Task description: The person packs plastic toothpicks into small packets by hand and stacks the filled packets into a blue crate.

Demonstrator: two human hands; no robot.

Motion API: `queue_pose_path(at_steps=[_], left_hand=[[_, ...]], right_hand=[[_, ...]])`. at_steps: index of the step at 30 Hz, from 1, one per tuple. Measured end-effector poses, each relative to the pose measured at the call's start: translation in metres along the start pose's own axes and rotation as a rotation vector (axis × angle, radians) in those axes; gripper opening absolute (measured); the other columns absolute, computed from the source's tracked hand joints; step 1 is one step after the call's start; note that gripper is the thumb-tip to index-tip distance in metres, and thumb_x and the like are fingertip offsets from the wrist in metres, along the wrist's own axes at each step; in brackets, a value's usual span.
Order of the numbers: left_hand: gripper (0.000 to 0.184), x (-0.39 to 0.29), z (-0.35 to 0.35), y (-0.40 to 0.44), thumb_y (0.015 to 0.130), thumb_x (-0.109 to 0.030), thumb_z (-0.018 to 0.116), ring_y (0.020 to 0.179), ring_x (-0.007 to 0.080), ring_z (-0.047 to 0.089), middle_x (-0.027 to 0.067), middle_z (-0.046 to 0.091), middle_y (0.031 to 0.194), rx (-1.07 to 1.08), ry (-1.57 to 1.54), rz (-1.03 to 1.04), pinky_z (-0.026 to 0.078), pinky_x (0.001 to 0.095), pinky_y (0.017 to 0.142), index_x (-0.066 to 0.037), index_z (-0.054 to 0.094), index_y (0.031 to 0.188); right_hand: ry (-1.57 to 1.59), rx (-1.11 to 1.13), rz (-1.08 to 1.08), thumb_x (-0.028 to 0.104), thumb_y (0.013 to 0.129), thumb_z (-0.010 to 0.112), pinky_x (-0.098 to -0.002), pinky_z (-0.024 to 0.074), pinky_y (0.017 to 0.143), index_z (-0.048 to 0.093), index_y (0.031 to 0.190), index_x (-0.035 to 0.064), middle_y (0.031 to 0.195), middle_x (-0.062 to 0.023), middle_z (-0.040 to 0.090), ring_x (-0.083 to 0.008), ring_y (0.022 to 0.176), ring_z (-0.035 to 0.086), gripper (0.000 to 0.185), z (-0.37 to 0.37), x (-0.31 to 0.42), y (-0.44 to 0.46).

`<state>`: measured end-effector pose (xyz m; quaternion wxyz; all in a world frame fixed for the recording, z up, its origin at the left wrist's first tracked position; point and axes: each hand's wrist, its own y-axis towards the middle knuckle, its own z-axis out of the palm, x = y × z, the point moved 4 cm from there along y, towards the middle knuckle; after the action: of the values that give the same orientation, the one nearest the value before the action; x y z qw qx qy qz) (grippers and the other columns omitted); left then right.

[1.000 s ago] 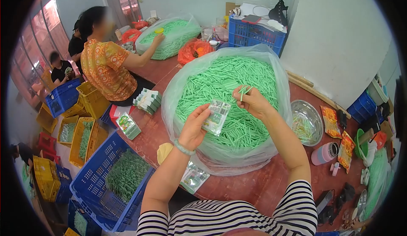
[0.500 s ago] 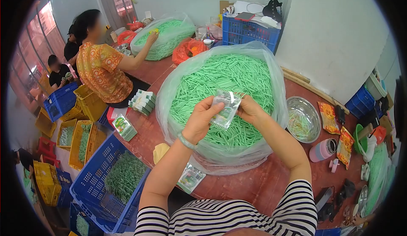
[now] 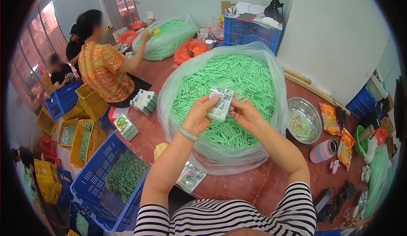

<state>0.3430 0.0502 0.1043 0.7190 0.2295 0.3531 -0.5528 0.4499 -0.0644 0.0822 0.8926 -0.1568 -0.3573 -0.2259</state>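
Observation:
My left hand [image 3: 199,113] pinches a clear printed plastic packet [image 3: 220,103], thumb on its front. Close by the packet's right edge is my right hand [image 3: 247,115], its fingers curled together; thin green sticks [image 3: 241,97] show at the fingertips, partly lost against the pile behind. Both hands are above a big clear plastic bag [image 3: 277,96] that is open and full of green sticks [image 3: 229,70]. On the table below my left forearm lies a stack of similar packets [image 3: 190,177], partly hidden by the arm.
A metal bowl [image 3: 316,115] with some sticks, a pink bottle [image 3: 323,151] and orange pouches [image 3: 329,118] stand right. Left are packet stacks [image 3: 126,126] and a blue crate [image 3: 95,168]. A co-worker in an orange shirt [image 3: 99,68] stands by another stick bag [image 3: 169,45].
The packet has turned more upright and faces me flatter. My right hand has drawn down and slightly away from its top edge. The co-worker's hand has moved left and up.

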Motion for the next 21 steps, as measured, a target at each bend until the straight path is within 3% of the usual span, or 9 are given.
queue_pose_path(at_steps=[5,11,17,21], left_hand=[[0.017,-0.006,-0.017,-0.012,0.092,-0.01,0.063,0.087,0.0094,0.063,0.0018,0.067,0.101,-0.009,0.294,0.15,0.051,0.0265,0.076,-0.005,0.063,0.109],[0.013,-0.006,-0.023,-0.028,0.09,-0.012,0.067,0.076,0.0056,0.054,-0.0011,0.064,0.088,-0.022,0.362,0.213,0.041,0.0225,0.068,-0.004,0.064,0.099],[0.011,-0.004,-0.022,-0.034,0.089,-0.012,0.068,0.073,0.0043,0.052,-0.0017,0.063,0.082,-0.045,0.38,0.31,0.041,0.0218,0.066,-0.003,0.065,0.093],[0.01,-0.007,-0.025,-0.041,0.092,-0.01,0.063,0.075,0.0034,0.051,-0.0041,0.061,0.081,-0.083,0.62,0.332,0.041,0.0211,0.067,-0.001,0.066,0.095]], right_hand=[[-0.245,-0.017,-0.123,0.011,0.089,0.068,-0.02,0.0453,0.057,0.061,0.101,0.0057,0.083,0.0003,0.061,-0.0074,0.067,0.056,0.015,-0.002,0.018,0.004],[-0.561,-0.013,-0.212,0.01,0.088,0.069,-0.0198,0.0424,0.052,0.063,0.097,0.0049,0.074,-0.0006,0.062,-0.0069,0.062,0.056,0.013,0.021,0.027,-0.005],[-0.622,0.054,-0.216,0.009,0.089,0.066,-0.0208,0.0433,0.049,0.063,0.097,0.0032,0.073,-0.0018,0.063,-0.0072,0.06,0.058,0.01,0.039,0.021,-0.019],[-0.67,0.027,-0.277,0.01,0.088,0.067,-0.0207,0.0429,0.047,0.063,0.096,0.0029,0.072,-0.0015,0.063,-0.0073,0.058,0.057,0.011,0.043,0.031,-0.024]])
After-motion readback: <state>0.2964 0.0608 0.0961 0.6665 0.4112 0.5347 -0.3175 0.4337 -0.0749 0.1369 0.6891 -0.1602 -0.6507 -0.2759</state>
